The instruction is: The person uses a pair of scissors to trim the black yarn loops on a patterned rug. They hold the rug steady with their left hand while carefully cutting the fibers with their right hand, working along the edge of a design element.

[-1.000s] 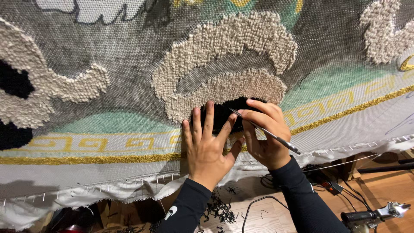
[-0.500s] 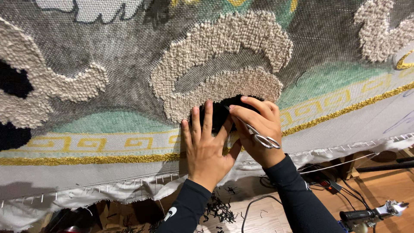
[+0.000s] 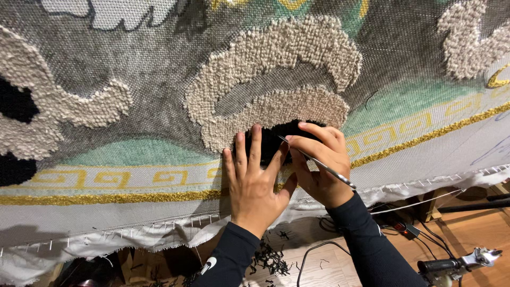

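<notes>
Sleeves of dark fabric rise from the bottom edge of the frame to two hands at the centre. Left hand (image 3: 256,183) lies flat with fingers spread, palm pressed on the stretched tufting cloth (image 3: 159,101), holding nothing; its fingertips touch the lower edge of a black tufted patch (image 3: 273,142). Right hand (image 3: 319,165), just beside it and touching at the thumb side, is clenched around thin metal scissors (image 3: 319,162), which slant from the patch down toward the lower right past the wrist. Their tip meets the black patch between the two hands.

Below the hands, at the bottom centre, black yarn clippings (image 3: 268,260) lie scattered on the wooden floor (image 3: 473,234) with a black cable (image 3: 313,252) beside them. A handlebar-like metal grip (image 3: 459,261) shows at the lower right.

Across the middle runs a gold yarn border (image 3: 106,199), with a gold key pattern on a pale band above it. Higher still, a cream looped swirl (image 3: 276,69) curves directly above the black patch. Another cream shape (image 3: 58,103) fills the left, and a third (image 3: 467,42) sits in the upper right of the frame.
</notes>
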